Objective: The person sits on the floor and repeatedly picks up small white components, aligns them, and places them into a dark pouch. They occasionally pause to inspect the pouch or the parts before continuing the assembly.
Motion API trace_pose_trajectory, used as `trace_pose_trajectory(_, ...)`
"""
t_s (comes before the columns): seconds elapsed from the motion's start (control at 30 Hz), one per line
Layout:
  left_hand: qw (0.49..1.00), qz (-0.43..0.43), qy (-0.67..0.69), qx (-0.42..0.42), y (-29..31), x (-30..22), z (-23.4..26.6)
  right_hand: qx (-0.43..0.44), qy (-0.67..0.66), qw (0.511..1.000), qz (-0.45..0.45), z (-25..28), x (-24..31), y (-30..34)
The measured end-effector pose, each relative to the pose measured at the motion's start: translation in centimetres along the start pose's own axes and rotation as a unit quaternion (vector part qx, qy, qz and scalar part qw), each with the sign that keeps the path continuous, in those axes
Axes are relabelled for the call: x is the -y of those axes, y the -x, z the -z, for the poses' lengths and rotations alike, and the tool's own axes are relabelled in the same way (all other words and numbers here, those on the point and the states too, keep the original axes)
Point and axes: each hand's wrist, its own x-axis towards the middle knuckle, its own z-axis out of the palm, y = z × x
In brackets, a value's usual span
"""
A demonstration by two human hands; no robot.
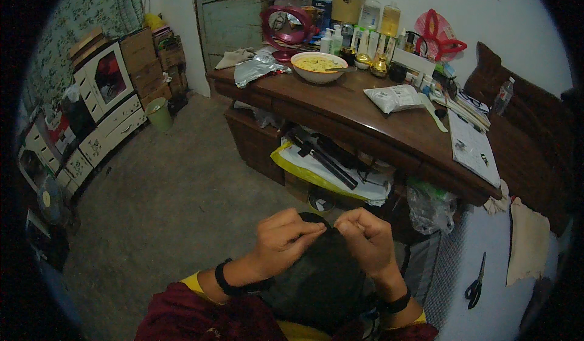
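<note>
Dark fabric with a black band along its upper edge spreads below and between my hands, over my lap. My left hand is closed, thumb and finger pinching that black edge. Close beside it, my right hand makes a pinch at the same edge, its fingertips almost meeting the left ones. Anything small between the right fingertips, such as a needle or thread, is too fine to make out. Both wrists wear black bands. To the right, black-handled scissors lie on a pale bed surface.
Ahead stands a brown wooden desk with a bowl of yellowish food, a pink mirror, bottles and a white packet. Under it are a yellow-edged bag and a clear plastic bag. A green bin and white cabinet stand left.
</note>
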Motion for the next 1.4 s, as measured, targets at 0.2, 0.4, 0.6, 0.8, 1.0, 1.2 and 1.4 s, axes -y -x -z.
trace_pose_trajectory(0.2,0.998,0.059,0.020,-0.002,0.1,-0.3,0.0,0.015,-0.016,0.999,-0.025,0.2,-0.5,0.2)
trace_pose_trajectory(0.4,0.997,0.071,0.005,-0.002,0.1,-0.4,-0.2,-0.004,-0.002,1.000,-0.010,-0.3,-1.2,0.2)
trace_pose_trajectory(0.6,0.997,0.039,-0.038,0.051,0.4,-0.1,-0.6,-0.026,-0.004,1.000,0.015,-0.4,-1.5,0.0)
trace_pose_trajectory(0.8,0.996,0.074,-0.001,0.046,0.6,-0.5,0.5,-0.003,-0.035,0.998,-0.046,-0.1,-1.3,0.2)
trace_pose_trajectory(1.0,0.993,0.103,0.054,0.013,0.4,-1.1,0.7,0.026,-0.099,0.991,-0.081,-0.1,-0.8,0.3)
trace_pose_trajectory(1.2,0.989,0.137,0.043,0.019,0.2,-1.5,0.7,0.045,-0.132,0.985,-0.098,0.0,-0.8,0.5)
trace_pose_trajectory(1.4,0.991,0.123,0.040,0.013,0.4,-1.2,0.6,0.049,-0.137,0.984,-0.102,-0.3,-0.8,0.6)
